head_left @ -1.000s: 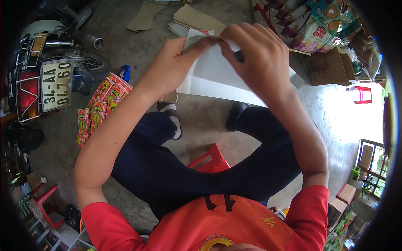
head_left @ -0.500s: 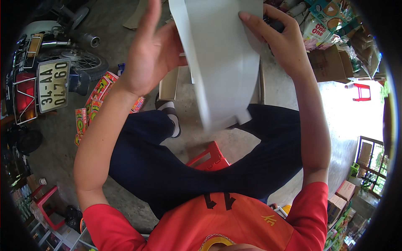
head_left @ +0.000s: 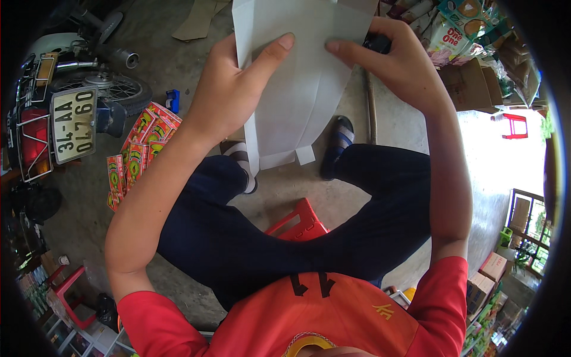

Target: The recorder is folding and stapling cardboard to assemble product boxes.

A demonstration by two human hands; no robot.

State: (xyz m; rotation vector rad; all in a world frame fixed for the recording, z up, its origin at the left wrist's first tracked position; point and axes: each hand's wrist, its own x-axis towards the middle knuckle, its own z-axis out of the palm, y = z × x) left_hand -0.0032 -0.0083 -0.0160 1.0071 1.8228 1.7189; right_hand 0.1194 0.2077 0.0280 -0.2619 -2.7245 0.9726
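Observation:
I hold a flat white cardboard box blank (head_left: 300,89) up in front of me, its small flaps hanging at the bottom edge. My left hand (head_left: 235,86) grips its left side with the thumb pressed on the face. My right hand (head_left: 392,59) holds its right side, fingers on the face, and a small dark object shows behind those fingers. I sit on a red plastic stool (head_left: 297,221) with both feet in sandals on the concrete floor.
A row of red and yellow printed boxes (head_left: 137,152) lies on the floor at my left. A motorbike (head_left: 65,113) with a number plate stands further left. Brown cardboard pieces (head_left: 199,18) lie ahead; packaged goods (head_left: 464,30) and cartons pile at the upper right.
The white blank was lifted from lying low over my knees to upright in front of me. Both hands shifted their grip onto its face.

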